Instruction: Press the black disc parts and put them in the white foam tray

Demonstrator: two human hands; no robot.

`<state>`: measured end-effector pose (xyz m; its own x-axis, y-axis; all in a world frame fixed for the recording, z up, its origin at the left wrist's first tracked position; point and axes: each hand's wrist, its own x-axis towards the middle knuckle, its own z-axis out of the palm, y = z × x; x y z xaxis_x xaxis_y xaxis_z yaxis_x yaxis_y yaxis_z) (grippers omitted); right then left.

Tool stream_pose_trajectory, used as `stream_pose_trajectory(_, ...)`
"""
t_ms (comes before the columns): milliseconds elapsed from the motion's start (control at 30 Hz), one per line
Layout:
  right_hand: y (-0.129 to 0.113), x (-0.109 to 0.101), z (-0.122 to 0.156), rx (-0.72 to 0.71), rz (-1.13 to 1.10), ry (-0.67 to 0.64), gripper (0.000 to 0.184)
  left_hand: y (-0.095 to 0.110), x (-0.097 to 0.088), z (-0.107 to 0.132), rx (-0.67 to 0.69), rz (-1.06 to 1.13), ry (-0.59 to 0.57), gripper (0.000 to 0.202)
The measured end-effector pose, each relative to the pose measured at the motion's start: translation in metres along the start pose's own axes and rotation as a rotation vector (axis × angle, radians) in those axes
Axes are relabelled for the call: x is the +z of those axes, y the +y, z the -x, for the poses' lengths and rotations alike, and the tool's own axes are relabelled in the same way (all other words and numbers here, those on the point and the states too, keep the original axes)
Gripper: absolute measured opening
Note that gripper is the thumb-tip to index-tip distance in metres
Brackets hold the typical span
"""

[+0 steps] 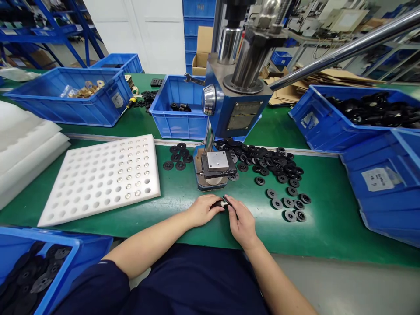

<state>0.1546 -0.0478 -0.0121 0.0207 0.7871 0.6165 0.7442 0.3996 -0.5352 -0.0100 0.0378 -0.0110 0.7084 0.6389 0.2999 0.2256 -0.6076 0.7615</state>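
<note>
My left hand (pixel 204 210) is closed with thumb and fingers round a small dark part with a pale, shaft-like end (pixel 224 203). My right hand (pixel 242 220) pinches at the other side of that end, against a thin black piece mostly hidden by the fingers. Both hands meet low over the green bench, just in front of the arbor press (pixel 239 109). On the press base lies a metal plate (pixel 217 160) on a black block. Black round discs (pixel 292 191) are scattered to the right of my right hand, and a smaller group of black discs (pixel 180 155) lies left of the press.
A white foam tray (pixel 98 183) with metal pieces in its right-hand holes sits at left. Blue bins stand behind (pixel 179 124), at right (pixel 377 183) and at lower left (pixel 74 262). The press lever (pixel 337 50) reaches up to the right. A screwdriver (pixel 130 103) leans by a bin.
</note>
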Motion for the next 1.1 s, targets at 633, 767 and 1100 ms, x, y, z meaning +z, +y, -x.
stream_pose_trajectory(633, -0.001, -0.003, 0.001, -0.099, 0.002, -0.179, 0.064, 0.001, 0.002, -0.002, -0.100, 0.012, 0.076, 0.013)
stream_pose_trajectory(767, -0.006, -0.013, -0.015, -0.091, 0.053, -0.095, 0.056, 0.000, 0.002, -0.002, -0.104, 0.023, 0.109, 0.013)
stream_pose_trajectory(1100, 0.096, -0.031, -0.026, 0.342, 0.651, -0.066, 0.047, -0.004, 0.002, -0.003, -0.161, 0.064, 0.122, 0.015)
